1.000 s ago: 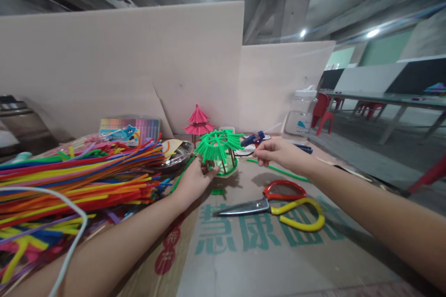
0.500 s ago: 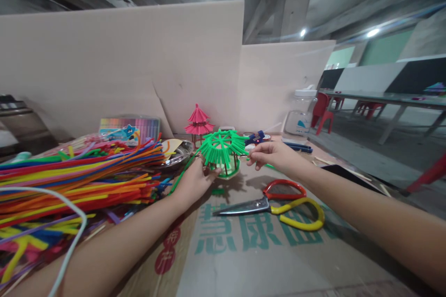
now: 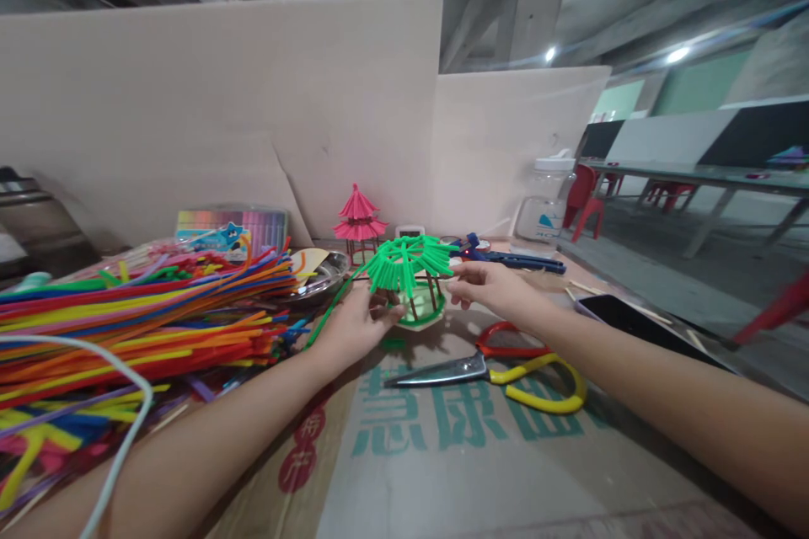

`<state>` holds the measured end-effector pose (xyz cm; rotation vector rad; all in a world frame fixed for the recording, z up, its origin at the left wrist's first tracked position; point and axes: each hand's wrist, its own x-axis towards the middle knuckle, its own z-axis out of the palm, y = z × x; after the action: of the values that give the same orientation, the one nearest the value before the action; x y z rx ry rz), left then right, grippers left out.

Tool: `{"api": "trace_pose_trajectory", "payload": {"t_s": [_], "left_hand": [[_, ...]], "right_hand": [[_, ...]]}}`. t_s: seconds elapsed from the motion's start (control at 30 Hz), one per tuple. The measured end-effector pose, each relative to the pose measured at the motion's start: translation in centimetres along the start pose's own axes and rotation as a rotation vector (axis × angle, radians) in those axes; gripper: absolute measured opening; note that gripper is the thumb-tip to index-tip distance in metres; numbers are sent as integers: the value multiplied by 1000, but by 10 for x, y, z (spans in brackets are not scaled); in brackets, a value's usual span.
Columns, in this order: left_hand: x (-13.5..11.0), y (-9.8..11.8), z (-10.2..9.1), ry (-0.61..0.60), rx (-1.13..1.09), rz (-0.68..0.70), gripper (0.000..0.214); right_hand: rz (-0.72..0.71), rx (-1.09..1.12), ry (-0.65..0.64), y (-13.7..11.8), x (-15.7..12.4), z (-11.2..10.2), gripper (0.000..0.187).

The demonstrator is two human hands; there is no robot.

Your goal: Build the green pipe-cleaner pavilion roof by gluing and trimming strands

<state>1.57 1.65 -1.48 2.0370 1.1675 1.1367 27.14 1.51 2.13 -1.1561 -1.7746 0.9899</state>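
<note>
One green-roofed model pavilion (image 3: 409, 263), left hand (image 3: 351, 322) holding, right hand (image 3: 491, 290) alongside

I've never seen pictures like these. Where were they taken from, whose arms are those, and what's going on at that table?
There is no machine here, just a person with bare hands. Every picture comes from one camera worn on that person's head, looking forward and down. The left hand holds a small green-roofed model near its base. The right hand is at the model's other side; whether its fingertips touch it is hard to tell. Nearby on the surface lie scissors and, to the left, a heap of colourful stems. A pink-roofed model stands behind.
</note>
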Motion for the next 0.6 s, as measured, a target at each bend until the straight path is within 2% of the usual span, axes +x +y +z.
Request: {"api": "trace_pose_trajectory", "payload": {"t_s": [0.1, 0.2, 0.3, 0.5, 0.6], "left_hand": [[-1, 1, 3, -28, -18, 34, 38], [-2, 4, 5, -82, -43, 31, 41], [-2, 4, 4, -73, 2, 13, 41], [1, -8, 1, 2, 95, -52, 42], [2, -11, 1, 7, 91, -63, 43]], "right_hand": [[-6, -66, 6, -10, -6, 5, 17], [-14, -52, 94, -15, -9, 9, 20], [-30, 10, 158, -15, -8, 8, 25], [-140, -104, 279, 0, 4, -17, 46], [-159, -119, 379, 7, 10, -31, 32]]}}
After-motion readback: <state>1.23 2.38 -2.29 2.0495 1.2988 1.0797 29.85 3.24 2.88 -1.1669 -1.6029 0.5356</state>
